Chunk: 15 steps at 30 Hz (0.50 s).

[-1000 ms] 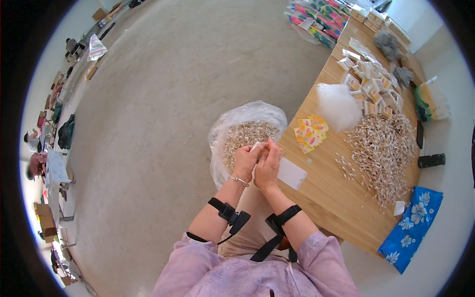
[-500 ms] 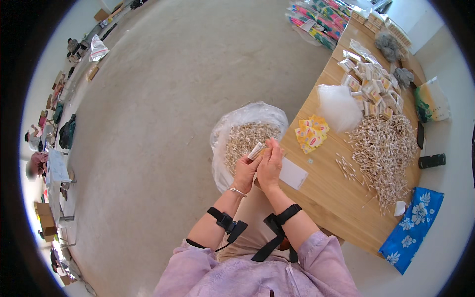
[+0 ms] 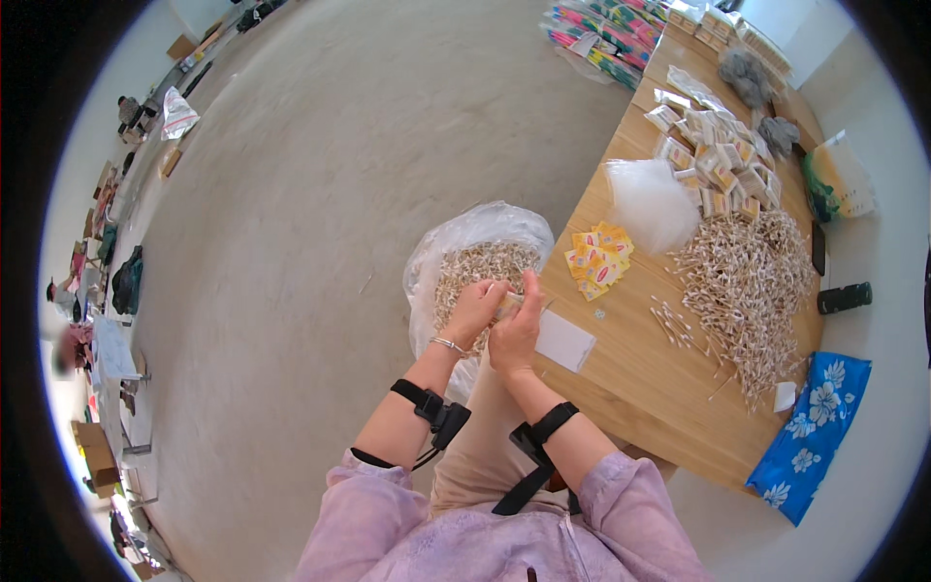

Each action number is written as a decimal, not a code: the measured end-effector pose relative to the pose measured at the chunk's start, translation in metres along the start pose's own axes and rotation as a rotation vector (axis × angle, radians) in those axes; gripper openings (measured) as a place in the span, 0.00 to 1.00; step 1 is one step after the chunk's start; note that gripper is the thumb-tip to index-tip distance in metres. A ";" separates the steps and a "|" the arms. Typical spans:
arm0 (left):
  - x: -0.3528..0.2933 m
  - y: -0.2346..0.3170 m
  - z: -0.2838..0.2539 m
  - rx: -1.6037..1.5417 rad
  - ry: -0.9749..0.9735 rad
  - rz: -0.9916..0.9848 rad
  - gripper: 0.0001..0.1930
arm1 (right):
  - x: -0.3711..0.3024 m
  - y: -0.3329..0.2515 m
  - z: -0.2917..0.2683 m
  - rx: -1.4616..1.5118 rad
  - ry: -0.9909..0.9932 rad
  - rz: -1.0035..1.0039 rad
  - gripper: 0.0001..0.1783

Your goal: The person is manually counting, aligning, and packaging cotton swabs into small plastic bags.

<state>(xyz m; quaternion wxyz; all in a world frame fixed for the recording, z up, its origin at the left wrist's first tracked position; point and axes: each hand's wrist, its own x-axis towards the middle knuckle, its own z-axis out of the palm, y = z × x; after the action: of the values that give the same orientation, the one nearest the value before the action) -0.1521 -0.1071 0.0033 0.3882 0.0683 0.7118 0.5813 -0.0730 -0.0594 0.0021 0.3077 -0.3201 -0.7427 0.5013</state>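
Note:
A small pack of cotton swabs is between my two hands, mostly covered by the fingers. My left hand grips it from the left, fingertips bent over its top. On the other side my right hand closes round it, index finger pointing up. Below them a clear plastic bag stands open, full of loose cotton swabs. Close to my right hand, a white card or flat box lies at the table's edge. Yellow printed cards are spread a little farther off.
On the wooden table lie a large heap of cotton swabs, clear plastic sleeves and a pile of filled packs. A black cylinder and a blue floral cloth are at the right. Colourful bundles lie beyond the table.
The pack has tipped down and is now more hidden by my fingers. My left hand has moved up and over it, while my right hand has dropped slightly to the left.

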 end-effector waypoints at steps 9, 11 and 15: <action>0.015 -0.003 -0.040 -0.022 -0.118 0.092 0.13 | -0.004 -0.016 0.031 -0.037 0.045 -0.175 0.34; 0.011 0.004 -0.054 -0.031 -0.040 0.233 0.14 | -0.006 -0.027 0.039 -0.102 0.005 -0.236 0.34; -0.009 0.028 -0.070 -0.040 0.096 0.324 0.16 | 0.002 -0.032 0.032 -0.023 0.057 -0.155 0.34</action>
<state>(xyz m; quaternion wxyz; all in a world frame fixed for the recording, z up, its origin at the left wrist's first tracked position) -0.2003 -0.1575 0.0334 0.2562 0.1464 0.6977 0.6528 -0.1042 -0.0843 0.0226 0.3628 -0.2791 -0.7621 0.4579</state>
